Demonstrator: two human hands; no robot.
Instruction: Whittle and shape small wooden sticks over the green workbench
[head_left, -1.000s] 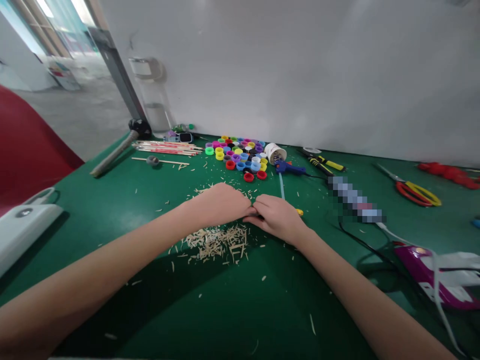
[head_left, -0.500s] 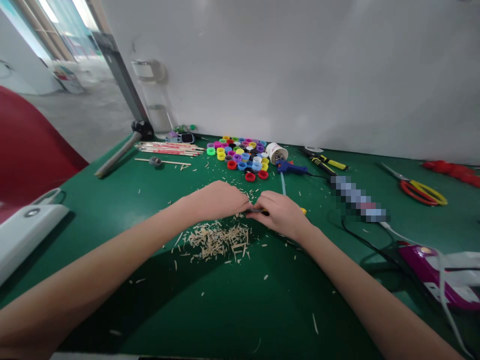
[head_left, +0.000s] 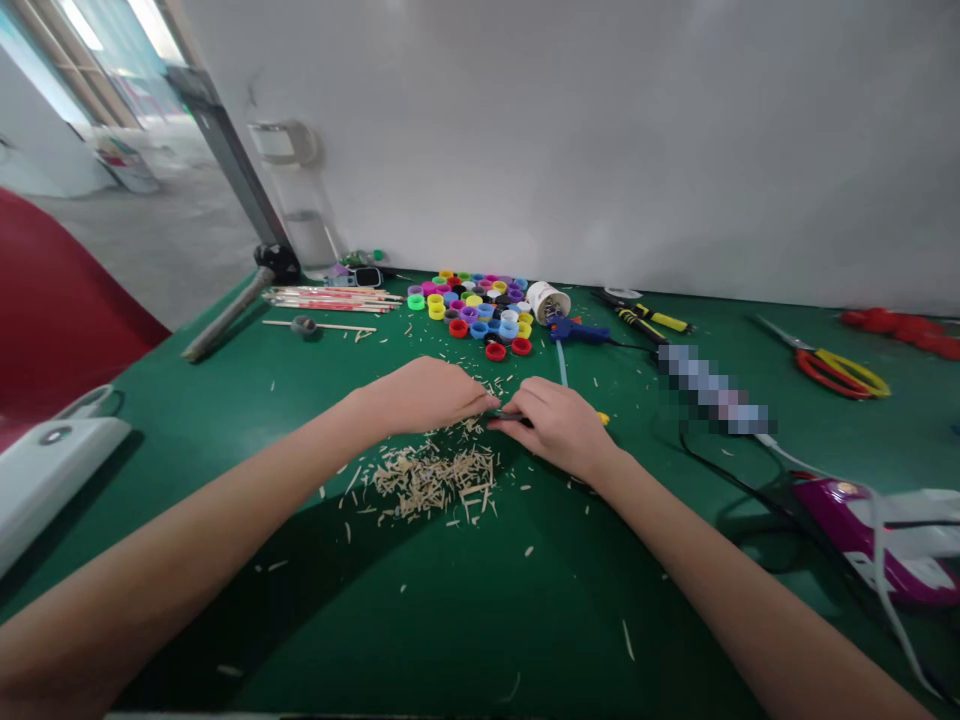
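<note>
In the head view, a thin dark tool [head_left: 514,415] is clamped between the thumb and fingers of the right hand [head_left: 559,425], just beyond the pile of wood slivers [head_left: 435,480]. A yellow bit [head_left: 604,419] shows past that hand; whether it belongs to the tool cannot be told. The fingertips of the left hand [head_left: 435,395] are held right beside the tool's tip, and whether they are clamped on anything cannot be told, as the palm is hidden.

With the fingers so near the tip, a fingertip could be nipped or scraped if the tool were to slip or be pressed too hard. Anything small pinched there could be flicked away by a sudden release. The loose pile could be scattered across the green table [head_left: 420,640] if it were brushed by the left forearm. Further back, the bottle caps [head_left: 469,325] could be knocked by a forward jerk, and the blue glue gun [head_left: 577,332] could be dragged if its black cord were snagged by the right arm.
</note>
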